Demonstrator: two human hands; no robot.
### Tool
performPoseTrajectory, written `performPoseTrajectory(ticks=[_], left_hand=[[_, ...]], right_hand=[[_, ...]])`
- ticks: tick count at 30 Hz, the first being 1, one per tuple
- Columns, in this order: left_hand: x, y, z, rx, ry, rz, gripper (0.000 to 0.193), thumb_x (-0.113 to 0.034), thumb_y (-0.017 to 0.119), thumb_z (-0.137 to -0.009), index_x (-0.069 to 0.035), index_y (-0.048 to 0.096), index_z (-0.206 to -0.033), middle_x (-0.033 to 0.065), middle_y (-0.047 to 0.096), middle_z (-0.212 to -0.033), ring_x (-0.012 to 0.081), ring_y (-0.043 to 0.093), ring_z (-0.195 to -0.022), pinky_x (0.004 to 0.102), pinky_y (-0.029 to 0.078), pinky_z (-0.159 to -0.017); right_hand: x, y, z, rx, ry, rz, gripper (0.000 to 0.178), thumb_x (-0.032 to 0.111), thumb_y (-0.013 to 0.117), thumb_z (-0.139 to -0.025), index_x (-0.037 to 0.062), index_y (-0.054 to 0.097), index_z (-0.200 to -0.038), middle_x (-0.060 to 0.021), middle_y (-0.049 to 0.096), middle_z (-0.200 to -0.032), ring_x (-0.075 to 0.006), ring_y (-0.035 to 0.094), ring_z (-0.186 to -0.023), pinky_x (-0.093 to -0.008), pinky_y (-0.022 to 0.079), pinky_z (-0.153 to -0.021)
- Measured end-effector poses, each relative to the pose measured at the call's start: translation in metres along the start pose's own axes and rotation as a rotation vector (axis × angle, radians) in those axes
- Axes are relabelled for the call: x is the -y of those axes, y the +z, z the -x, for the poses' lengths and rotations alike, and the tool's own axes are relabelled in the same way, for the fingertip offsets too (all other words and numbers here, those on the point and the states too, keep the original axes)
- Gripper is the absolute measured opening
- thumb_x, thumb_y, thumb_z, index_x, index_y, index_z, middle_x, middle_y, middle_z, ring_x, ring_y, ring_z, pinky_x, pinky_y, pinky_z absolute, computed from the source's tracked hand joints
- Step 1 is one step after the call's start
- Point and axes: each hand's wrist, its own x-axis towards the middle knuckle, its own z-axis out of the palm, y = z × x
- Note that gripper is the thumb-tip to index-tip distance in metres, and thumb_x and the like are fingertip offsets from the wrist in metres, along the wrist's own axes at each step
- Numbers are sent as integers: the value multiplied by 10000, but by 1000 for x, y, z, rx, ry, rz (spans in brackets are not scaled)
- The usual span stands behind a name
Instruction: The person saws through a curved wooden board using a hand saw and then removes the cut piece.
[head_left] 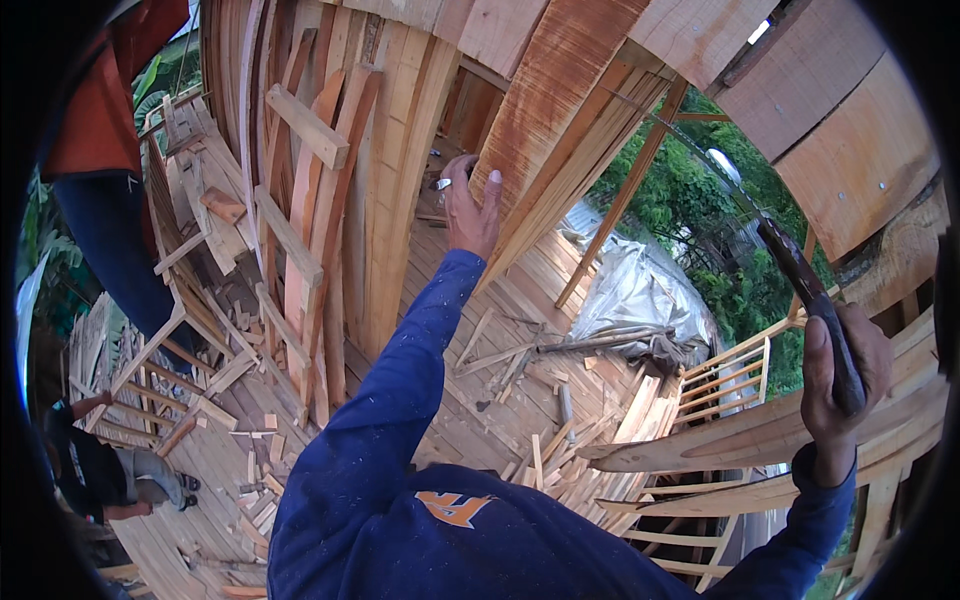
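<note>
My left hand (pixel 472 212) is raised in front of me, with a ring on one finger. Its thumb lies on the lower end of a reddish-brown plank (pixel 548 95), and its fingers curl around the edge. My right hand (pixel 845 375), out to the right, is closed around the dark handle of a long, thin-bladed tool (pixel 770 235). Its blade is seen nearly edge-on and slants up and left toward the plank's edge. Whether it is a saw or a machete I cannot tell, nor whether the tip touches the wood.
Upright boards (pixel 395 190) stand left of the plank. Wood offcuts (pixel 270 450) litter the plank floor (pixel 440 300). A silver tarp (pixel 640 300) lies beyond, beside a slatted railing (pixel 725 380). Curved planks (pixel 720 440) are on the right. Two people stand left, one in dark trousers (pixel 110 240), one in black (pixel 85 450).
</note>
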Motion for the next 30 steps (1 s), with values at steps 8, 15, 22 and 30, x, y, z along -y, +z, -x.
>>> performPoseTrajectory(ticks=[8, 15, 22, 30], left_hand=[[-142, 23, 40, 432, -36, 712, 330, -256, 511, -912, 29, 548, -1075, 114, 586, -1041, 176, 549, -947, 298, 431, -829], [-233, 8, 41, 685, 78, 1299, 865, -483, 535, -843, 43, 103, -1378, 241, 213, -1402, 329, 204, -1323, 405, 213, -1059], [-244, 0, 32, 763, -162, 1631, 1165, -650, 626, -670, 9, 6, -1403, 180, 140, -1434, 277, 116, -1350, 395, 109, -1089], [-257, -17, 51, 836, -90, 1495, 1435, -730, 717, -443, 77, -27, -1366, 262, 53, -1417, 356, 29, -1341, 409, 46, -1092]], right_hand=[[37, 11, -21, -81, -21, 64, 108, 72, 659, -743, -12, 592, -755, -113, 499, -582, -239, 483, -445, -276, 363, -441], [46, 26, -28, -172, -1, -1, 145, 104, 673, -774, -17, 598, -800, -88, 495, -584, -173, 491, -461, -254, 367, -452], [53, 21, -34, -146, -59, 97, 197, 118, 679, -772, -44, 591, -842, -108, 507, -628, -187, 485, -478, -261, 353, -456], [74, 7, -12, -36, 109, 242, 213, 141, 571, -861, -64, 589, -917, -131, 580, -745, -209, 577, -628, -289, 436, -572]])
